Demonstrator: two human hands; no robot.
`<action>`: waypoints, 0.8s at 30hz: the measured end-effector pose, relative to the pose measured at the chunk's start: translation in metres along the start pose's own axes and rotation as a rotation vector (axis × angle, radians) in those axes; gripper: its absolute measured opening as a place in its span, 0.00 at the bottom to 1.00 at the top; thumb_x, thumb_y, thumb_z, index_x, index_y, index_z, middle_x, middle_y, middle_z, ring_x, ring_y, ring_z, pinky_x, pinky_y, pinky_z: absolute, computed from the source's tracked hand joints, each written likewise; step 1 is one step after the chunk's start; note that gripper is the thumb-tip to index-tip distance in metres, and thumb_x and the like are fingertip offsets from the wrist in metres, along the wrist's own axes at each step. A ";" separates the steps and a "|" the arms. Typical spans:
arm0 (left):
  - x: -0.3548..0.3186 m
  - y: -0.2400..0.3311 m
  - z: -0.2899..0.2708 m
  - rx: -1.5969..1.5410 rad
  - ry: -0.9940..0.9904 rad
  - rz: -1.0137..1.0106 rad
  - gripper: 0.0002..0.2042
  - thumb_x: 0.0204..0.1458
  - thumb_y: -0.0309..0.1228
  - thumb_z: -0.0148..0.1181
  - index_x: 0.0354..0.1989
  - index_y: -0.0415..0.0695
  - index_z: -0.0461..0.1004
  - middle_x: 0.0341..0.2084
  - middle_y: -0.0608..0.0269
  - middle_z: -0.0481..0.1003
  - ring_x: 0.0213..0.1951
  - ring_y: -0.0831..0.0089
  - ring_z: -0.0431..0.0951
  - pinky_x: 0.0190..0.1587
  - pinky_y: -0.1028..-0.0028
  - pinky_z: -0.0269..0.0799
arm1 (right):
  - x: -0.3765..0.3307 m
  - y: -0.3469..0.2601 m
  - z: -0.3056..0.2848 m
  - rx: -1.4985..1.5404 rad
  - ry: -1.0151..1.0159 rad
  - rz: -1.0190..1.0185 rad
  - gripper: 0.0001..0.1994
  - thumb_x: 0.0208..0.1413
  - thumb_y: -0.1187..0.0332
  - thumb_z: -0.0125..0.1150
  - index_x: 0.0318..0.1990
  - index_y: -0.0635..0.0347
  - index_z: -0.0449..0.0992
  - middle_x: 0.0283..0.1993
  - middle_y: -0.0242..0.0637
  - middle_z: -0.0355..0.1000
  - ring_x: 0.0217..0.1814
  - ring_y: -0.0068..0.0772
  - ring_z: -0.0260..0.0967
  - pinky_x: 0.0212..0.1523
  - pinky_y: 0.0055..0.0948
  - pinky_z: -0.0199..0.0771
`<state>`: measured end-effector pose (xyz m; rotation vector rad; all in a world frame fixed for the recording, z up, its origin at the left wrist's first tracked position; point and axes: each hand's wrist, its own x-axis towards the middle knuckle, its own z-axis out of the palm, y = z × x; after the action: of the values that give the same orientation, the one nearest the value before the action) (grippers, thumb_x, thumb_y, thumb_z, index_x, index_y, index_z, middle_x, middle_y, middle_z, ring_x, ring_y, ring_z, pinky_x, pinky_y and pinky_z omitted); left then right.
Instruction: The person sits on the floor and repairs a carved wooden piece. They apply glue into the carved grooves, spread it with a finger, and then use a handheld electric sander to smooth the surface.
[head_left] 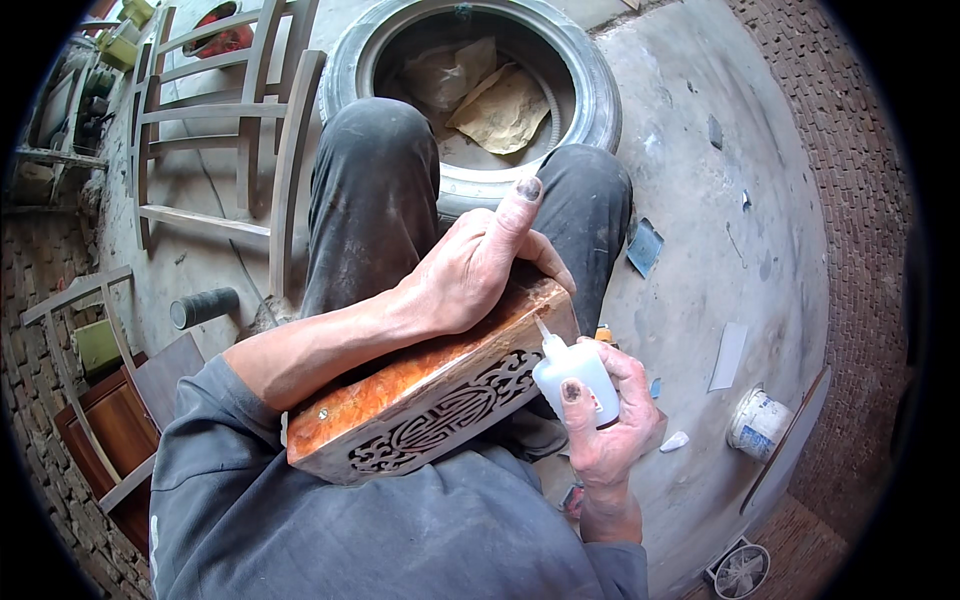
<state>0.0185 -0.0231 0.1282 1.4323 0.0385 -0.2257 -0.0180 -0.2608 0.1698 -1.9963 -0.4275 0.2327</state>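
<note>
- Head view: your wooden box (440, 386) lies slantwise across your lap, its orange-brown grained face turned up and its pale side, pierced with a carved openwork pattern (450, 418), facing your body.
- Your left hand (462, 268) rests over the box's far right end, thumb raised and fingers bent; you cannot tell from here how firmly they grip.
- Your right hand (608, 440) is wrapped around a white squeeze bottle (576, 382), thumb against its near side.
- The bottle's thin nozzle (545, 330) points at the box's upper edge near that right end; whether it touches is too fine to tell.
- Beyond your knees, a tyre (597, 105) lies on the floor (700, 190) with crumpled brown paper (505, 112) inside.
- To your left you have a wooden chair frame (292, 180) and a dark cylinder (204, 308).
- To your right are a blue-grey sheet (645, 247), a white strip (728, 356) and a white tub (760, 424).
</note>
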 end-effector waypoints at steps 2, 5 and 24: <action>0.000 0.000 0.000 -0.003 0.000 -0.002 0.51 0.72 0.64 0.18 0.36 0.33 0.87 0.31 0.50 0.86 0.38 0.68 0.84 0.53 0.73 0.77 | 0.000 0.000 0.000 0.002 -0.002 0.001 0.21 0.60 0.69 0.71 0.55 0.75 0.76 0.51 0.55 0.81 0.49 0.38 0.81 0.51 0.34 0.81; 0.000 0.000 -0.001 -0.004 -0.005 0.001 0.51 0.72 0.64 0.18 0.36 0.33 0.87 0.31 0.50 0.86 0.38 0.68 0.84 0.53 0.73 0.77 | -0.002 -0.001 -0.001 -0.001 -0.019 0.004 0.21 0.60 0.69 0.71 0.55 0.75 0.75 0.51 0.55 0.81 0.50 0.39 0.81 0.51 0.35 0.81; 0.000 -0.001 -0.001 -0.011 -0.001 0.010 0.50 0.73 0.63 0.19 0.35 0.32 0.87 0.30 0.51 0.86 0.37 0.69 0.84 0.52 0.73 0.76 | 0.000 0.003 0.000 -0.016 -0.031 -0.075 0.21 0.58 0.71 0.72 0.56 0.74 0.75 0.52 0.56 0.80 0.50 0.42 0.82 0.52 0.37 0.82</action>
<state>0.0189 -0.0226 0.1275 1.4213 0.0315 -0.2176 -0.0177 -0.2624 0.1672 -1.9904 -0.5242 0.2146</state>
